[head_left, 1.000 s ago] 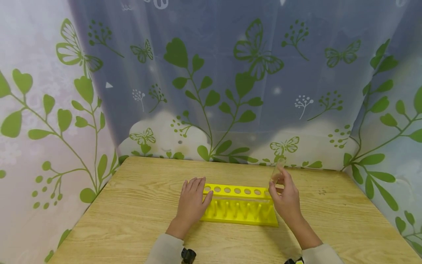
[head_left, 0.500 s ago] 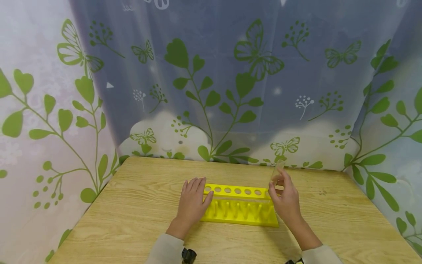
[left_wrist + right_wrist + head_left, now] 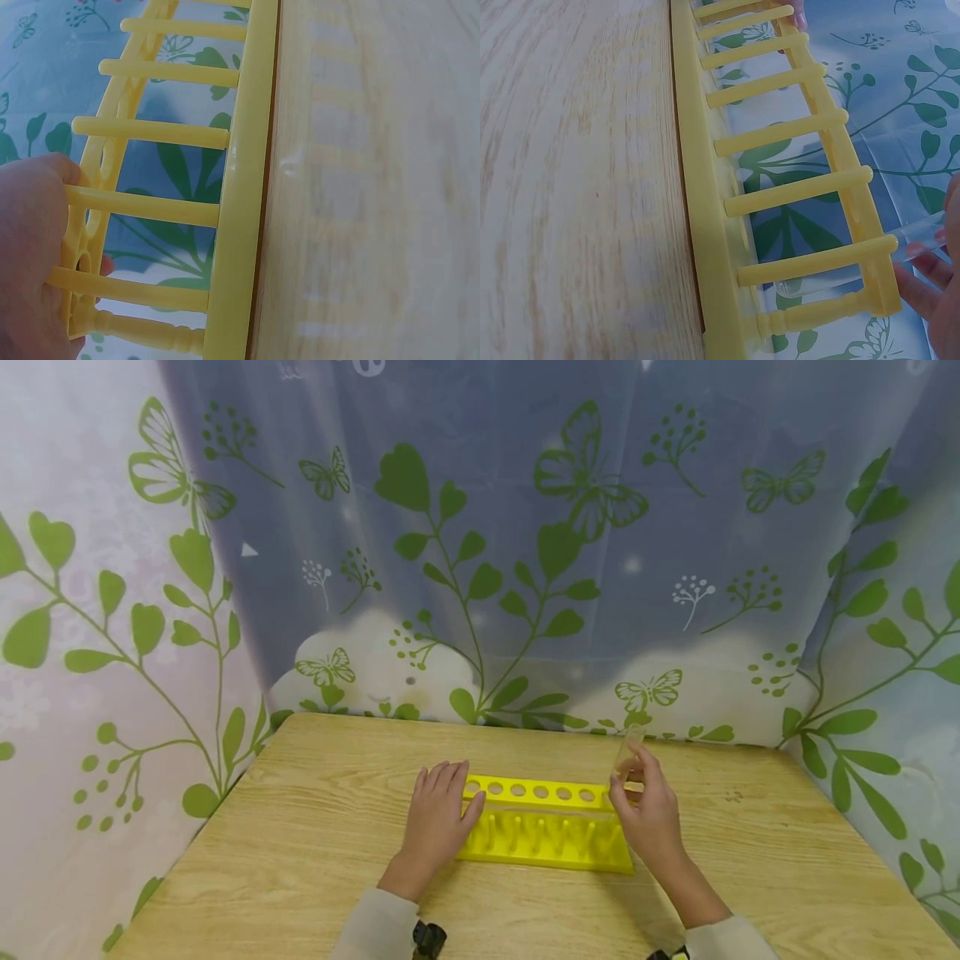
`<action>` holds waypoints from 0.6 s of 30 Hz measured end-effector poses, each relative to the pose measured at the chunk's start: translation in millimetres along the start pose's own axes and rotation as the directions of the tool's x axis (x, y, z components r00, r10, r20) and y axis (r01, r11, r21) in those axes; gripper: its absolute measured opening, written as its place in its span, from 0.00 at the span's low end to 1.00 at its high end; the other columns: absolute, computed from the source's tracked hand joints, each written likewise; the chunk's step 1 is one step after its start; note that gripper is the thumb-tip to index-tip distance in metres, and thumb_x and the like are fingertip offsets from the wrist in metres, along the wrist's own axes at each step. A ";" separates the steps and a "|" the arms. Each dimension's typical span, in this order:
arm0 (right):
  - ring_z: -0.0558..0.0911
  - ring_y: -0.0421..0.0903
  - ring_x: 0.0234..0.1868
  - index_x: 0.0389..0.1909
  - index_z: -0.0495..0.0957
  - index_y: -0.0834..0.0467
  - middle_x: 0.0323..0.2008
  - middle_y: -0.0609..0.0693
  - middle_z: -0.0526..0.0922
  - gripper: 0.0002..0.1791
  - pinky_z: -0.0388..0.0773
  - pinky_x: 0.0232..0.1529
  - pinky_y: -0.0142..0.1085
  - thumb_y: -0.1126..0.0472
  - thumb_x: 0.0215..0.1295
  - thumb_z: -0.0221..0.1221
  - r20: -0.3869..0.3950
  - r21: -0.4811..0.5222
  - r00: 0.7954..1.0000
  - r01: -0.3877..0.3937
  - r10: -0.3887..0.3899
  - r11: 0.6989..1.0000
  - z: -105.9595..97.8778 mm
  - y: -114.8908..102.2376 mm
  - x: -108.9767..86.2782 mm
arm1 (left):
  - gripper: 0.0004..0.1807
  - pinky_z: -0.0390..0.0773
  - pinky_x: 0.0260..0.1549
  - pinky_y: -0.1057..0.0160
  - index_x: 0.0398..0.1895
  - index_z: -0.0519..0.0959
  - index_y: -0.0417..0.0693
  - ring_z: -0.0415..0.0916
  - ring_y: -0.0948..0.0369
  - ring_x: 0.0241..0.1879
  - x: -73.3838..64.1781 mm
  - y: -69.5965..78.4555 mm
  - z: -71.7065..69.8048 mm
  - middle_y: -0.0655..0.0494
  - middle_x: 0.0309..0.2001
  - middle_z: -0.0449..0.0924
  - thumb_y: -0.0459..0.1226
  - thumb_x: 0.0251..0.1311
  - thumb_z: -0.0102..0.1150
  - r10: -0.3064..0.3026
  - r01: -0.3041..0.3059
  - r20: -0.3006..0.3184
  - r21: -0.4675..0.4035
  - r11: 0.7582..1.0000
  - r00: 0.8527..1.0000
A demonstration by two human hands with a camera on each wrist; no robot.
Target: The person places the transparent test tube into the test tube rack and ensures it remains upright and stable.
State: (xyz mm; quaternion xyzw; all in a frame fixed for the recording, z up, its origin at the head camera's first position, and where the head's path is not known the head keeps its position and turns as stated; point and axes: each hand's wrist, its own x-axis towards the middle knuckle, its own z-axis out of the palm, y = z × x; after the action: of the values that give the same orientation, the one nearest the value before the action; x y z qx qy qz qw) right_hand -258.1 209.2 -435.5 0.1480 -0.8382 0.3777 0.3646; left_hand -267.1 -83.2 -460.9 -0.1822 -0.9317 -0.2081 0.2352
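A yellow test tube rack (image 3: 540, 792) stands on the table, with a row of round holes along its top rail and upright pegs on its base. My left hand (image 3: 438, 818) grips the left end of the top rail, thumb in front; the left wrist view shows fingertips past the rail. At the other end, my right hand (image 3: 651, 806) pinches a clear test tube (image 3: 626, 752) between thumb and fingers. The tube runs through the rightmost hole, leaning slightly, and its rounded lower end (image 3: 789, 288) shows near the rack's base in the right wrist view.
The wooden table (image 3: 300, 860) reaches back to a patterned curtain (image 3: 480, 527), with more patterned cloth at both sides. Upright pegs (image 3: 802, 184) line the rack's base. A small dark mark (image 3: 732, 796) lies on the tabletop at the right.
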 end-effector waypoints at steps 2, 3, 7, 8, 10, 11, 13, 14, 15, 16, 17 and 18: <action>0.81 0.49 0.38 0.64 0.65 0.65 0.38 0.53 0.77 0.29 0.77 0.34 0.20 0.72 0.62 0.60 0.000 -0.002 1.000 0.003 -0.003 1.000 0.3 0.5 0.4 | 0.31 0.53 0.68 0.41 0.67 0.69 0.39 0.64 0.47 0.65 0.4 -0.1 -0.3 0.46 0.62 0.72 0.51 0.71 0.47 -0.003 0.003 0.003 0.000 1.000 1.000; 0.81 0.48 0.38 0.64 0.65 0.65 0.38 0.53 0.77 0.29 0.77 0.34 0.20 0.72 0.62 0.60 -0.001 -0.004 1.000 0.005 -0.005 1.000 0.5 0.8 0.7 | 0.31 0.53 0.68 0.41 0.67 0.68 0.39 0.63 0.47 0.65 0.6 -0.1 -0.4 0.46 0.62 0.72 0.51 0.71 0.47 -0.004 0.004 0.005 -0.001 1.000 1.000; 0.80 0.48 0.38 0.64 0.65 0.65 0.38 0.52 0.77 0.29 0.78 0.34 0.22 0.73 0.62 0.60 0.001 -0.003 1.000 0.006 -0.006 1.000 1.3 1.6 0.6 | 0.31 0.53 0.68 0.41 0.67 0.68 0.39 0.63 0.47 0.66 1.0 -0.4 -0.1 0.46 0.62 0.71 0.51 0.71 0.47 -0.010 0.009 0.013 0.004 1.000 1.000; 0.80 0.47 0.38 0.64 0.65 0.65 0.38 0.52 0.77 0.29 0.78 0.34 0.22 0.73 0.62 0.60 0.001 -0.003 1.000 0.005 -0.005 1.000 1.4 1.7 0.3 | 0.31 0.53 0.68 0.41 0.67 0.68 0.39 0.63 0.47 0.66 0.9 -0.5 0.3 0.46 0.62 0.71 0.51 0.71 0.48 -0.011 0.011 0.015 0.004 1.000 1.000; 0.80 0.47 0.38 0.64 0.65 0.65 0.38 0.52 0.76 0.29 0.78 0.34 0.21 0.73 0.62 0.59 0.002 0.000 1.000 0.003 -0.003 1.000 1.6 1.8 -0.3 | 0.31 0.53 0.69 0.41 0.67 0.68 0.39 0.63 0.47 0.66 0.5 -0.6 0.7 0.46 0.63 0.71 0.51 0.71 0.48 -0.013 0.013 0.021 0.006 1.000 1.000; 0.80 0.47 0.38 0.64 0.65 0.65 0.38 0.52 0.76 0.29 0.78 0.34 0.20 0.73 0.62 0.59 0.002 0.001 1.000 0.001 -0.001 1.000 1.6 1.8 -0.5 | 0.31 0.53 0.69 0.41 0.67 0.68 0.39 0.63 0.47 0.66 0.5 -0.7 1.1 0.46 0.63 0.71 0.51 0.71 0.48 -0.013 0.013 0.022 0.007 1.000 1.000; 0.80 0.47 0.37 0.64 0.65 0.65 0.38 0.52 0.76 0.29 0.77 0.34 0.19 0.73 0.62 0.59 0.001 0.003 1.000 0.001 -0.001 1.000 1.4 1.7 -1.0 | 0.31 0.53 0.69 0.41 0.67 0.68 0.39 0.63 0.48 0.66 0.3 -0.5 1.4 0.46 0.63 0.71 0.51 0.71 0.48 -0.012 0.012 0.022 0.007 1.000 1.000; 0.80 0.47 0.37 0.64 0.65 0.65 0.38 0.52 0.76 0.29 0.76 0.34 0.18 0.74 0.62 0.59 0.001 0.003 1.000 0.002 -0.002 1.000 1.2 1.8 -1.1 | 0.31 0.53 0.69 0.41 0.67 0.68 0.39 0.63 0.48 0.66 0.2 -0.2 1.4 0.46 0.63 0.71 0.51 0.71 0.48 -0.011 0.011 0.021 0.007 1.000 1.000; 0.80 0.47 0.37 0.65 0.64 0.65 0.38 0.52 0.76 0.29 0.76 0.34 0.17 0.74 0.62 0.59 0.002 0.003 1.000 0.002 -0.002 1.000 1.1 1.7 -1.2 | 0.31 0.53 0.69 0.41 0.67 0.68 0.39 0.63 0.47 0.66 0.3 -0.1 1.3 0.46 0.63 0.71 0.51 0.71 0.48 -0.011 0.011 0.020 0.007 1.000 1.000; 0.80 0.48 0.37 0.65 0.64 0.65 0.37 0.52 0.76 0.29 0.75 0.34 0.17 0.74 0.62 0.59 0.003 0.002 1.000 0.004 -0.004 1.000 1.0 1.7 -1.1 | 0.31 0.53 0.69 0.41 0.67 0.68 0.39 0.63 0.47 0.66 0.4 0.0 1.3 0.46 0.63 0.71 0.51 0.71 0.48 -0.011 0.011 0.018 0.006 1.000 1.000; 0.80 0.48 0.37 0.65 0.64 0.65 0.37 0.52 0.76 0.29 0.75 0.34 0.17 0.74 0.62 0.59 0.004 0.002 1.000 0.004 -0.004 1.000 0.9 1.8 -1.1 | 0.31 0.53 0.69 0.41 0.67 0.68 0.39 0.63 0.47 0.66 0.4 0.1 1.1 0.46 0.63 0.71 0.51 0.71 0.48 -0.012 0.012 0.018 0.005 1.000 1.000; 0.80 0.49 0.37 0.65 0.64 0.65 0.37 0.53 0.76 0.29 0.75 0.34 0.17 0.74 0.62 0.59 0.005 -0.001 1.000 0.007 -0.007 1.000 0.9 1.8 -1.0 | 0.31 0.53 0.69 0.41 0.67 0.68 0.39 0.63 0.47 0.66 0.3 0.3 0.8 0.46 0.63 0.71 0.51 0.71 0.48 -0.011 0.011 0.017 0.003 1.000 1.000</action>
State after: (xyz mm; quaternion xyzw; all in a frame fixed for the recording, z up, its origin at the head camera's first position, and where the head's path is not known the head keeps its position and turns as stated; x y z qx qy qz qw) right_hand -258.8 209.8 -437.6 0.1515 -0.8389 0.3756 0.3637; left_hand -267.5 -82.5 -461.2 -0.1785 -0.9350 -0.2066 0.2263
